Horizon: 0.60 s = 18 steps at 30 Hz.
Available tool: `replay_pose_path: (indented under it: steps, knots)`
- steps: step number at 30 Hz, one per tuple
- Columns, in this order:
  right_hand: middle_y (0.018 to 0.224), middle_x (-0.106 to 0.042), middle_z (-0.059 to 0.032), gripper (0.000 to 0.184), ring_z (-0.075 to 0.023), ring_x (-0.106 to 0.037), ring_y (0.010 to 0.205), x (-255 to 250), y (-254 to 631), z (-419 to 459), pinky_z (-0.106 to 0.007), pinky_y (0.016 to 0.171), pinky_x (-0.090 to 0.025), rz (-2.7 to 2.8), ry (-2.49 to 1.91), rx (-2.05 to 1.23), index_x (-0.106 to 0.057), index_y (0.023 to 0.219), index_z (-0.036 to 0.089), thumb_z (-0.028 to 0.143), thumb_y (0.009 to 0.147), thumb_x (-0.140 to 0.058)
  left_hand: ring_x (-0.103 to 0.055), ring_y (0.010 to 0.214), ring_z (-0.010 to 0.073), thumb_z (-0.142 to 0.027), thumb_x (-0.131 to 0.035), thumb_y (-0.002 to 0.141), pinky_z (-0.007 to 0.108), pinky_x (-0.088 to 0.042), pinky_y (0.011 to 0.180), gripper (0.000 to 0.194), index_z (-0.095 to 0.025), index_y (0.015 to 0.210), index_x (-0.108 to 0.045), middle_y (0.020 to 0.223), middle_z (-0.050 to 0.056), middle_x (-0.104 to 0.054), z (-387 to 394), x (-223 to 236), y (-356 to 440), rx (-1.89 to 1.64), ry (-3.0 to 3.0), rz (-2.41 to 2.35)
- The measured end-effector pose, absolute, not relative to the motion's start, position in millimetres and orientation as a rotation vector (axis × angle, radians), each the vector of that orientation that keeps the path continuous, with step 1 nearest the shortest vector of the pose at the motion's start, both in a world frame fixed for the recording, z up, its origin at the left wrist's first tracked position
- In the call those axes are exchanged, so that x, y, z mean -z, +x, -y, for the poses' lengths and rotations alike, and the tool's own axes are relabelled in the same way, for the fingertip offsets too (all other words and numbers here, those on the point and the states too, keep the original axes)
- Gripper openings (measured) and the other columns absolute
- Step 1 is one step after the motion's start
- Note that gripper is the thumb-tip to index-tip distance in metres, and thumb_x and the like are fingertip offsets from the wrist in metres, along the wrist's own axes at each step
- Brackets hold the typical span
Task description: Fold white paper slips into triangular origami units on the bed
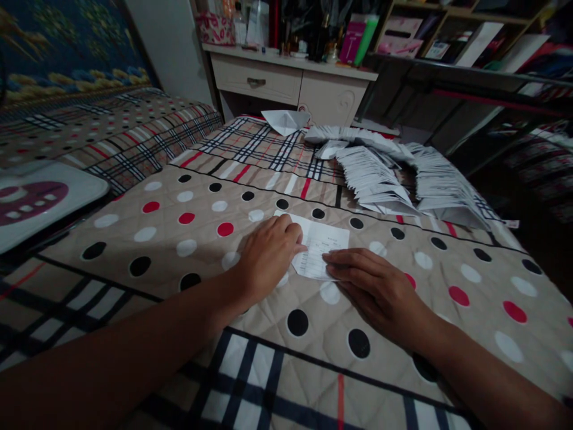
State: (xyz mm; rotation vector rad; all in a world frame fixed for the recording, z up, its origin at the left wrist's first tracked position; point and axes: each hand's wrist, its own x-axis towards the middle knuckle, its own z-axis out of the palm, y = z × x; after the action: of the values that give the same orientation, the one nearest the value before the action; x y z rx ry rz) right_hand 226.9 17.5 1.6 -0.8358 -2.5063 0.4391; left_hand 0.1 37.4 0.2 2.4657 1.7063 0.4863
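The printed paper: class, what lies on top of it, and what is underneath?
The left hand covers part of its left side; the right hand overlaps its lower right. Bedspread shows around the paper; whatever is beneath paper or hands is hidden.

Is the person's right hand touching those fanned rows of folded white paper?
Apart. The head view plainly shows a strip of spotted beige quilt between the right hand and the paper rows.

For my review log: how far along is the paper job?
Looks done: folded papers in rows on the bed. In hand: one sheet, under left hand and right hand. Left: apparently this sheet; beyond it, can't tell, no waiting stack shows.
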Motion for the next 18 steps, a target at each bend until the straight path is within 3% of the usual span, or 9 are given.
replay_pose_path:
  steps: [5, 10, 14, 18]
  knots:
    - [0.124, -0.062, -0.0111, 0.025, -0.0236, -0.057, 0.112, -2.7, 225.6, -17.0, -0.041, 0.093, -0.050, 2.501, -0.837, -0.458, -0.063, 0.114, 0.020, 0.013, 0.094, -0.050, -0.052, 0.103, 0.0231, -0.027, -0.068, 0.085, 0.037, -0.043, 0.093, 0.018, -0.016, 0.097, -0.060, 0.104, 0.006, -0.057, -35.9, 2.4, -7.7, -0.472, 2.370, -1.595]
    - [0.123, -0.062, -0.0108, 0.024, -0.0233, -0.057, 0.111, -2.9, 226.5, -17.9, -0.040, 0.092, -0.050, 2.471, -0.830, -0.482, -0.064, 0.113, 0.020, 0.013, 0.093, -0.052, -0.051, 0.104, 0.0228, -0.030, -0.074, 0.080, 0.038, -0.043, 0.093, 0.031, -0.017, 0.103, -0.058, 0.107, 0.005, -0.056, -35.8, 4.6, -16.7, -0.531, 2.389, -1.479]
    - [0.117, -0.066, -0.0086, 0.021, -0.0216, -0.060, 0.106, -6.3, 224.2, -22.6, -0.038, 0.091, -0.049, 2.414, -0.837, -0.538, -0.068, 0.107, 0.021, 0.014, 0.093, -0.055, -0.052, 0.101, 0.0227, -0.027, -0.075, 0.079, 0.038, -0.043, 0.089, 0.027, -0.016, 0.099, -0.060, 0.103, 0.005, -0.058, -30.6, 3.8, -15.4, -0.609, 2.460, -1.465]
    - [0.101, -0.070, -0.0061, 0.010, -0.0201, -0.063, 0.096, -8.1, 216.6, -34.7, -0.034, 0.086, -0.049, 2.267, -0.903, -0.611, -0.071, 0.088, 0.020, 0.017, 0.090, -0.061, -0.055, 0.090, 0.0197, -0.018, -0.074, 0.080, 0.033, -0.044, 0.082, 0.012, -0.015, 0.079, -0.063, 0.088, 0.003, -0.061, -25.5, 5.1, -12.9, -0.786, 2.511, -1.339]
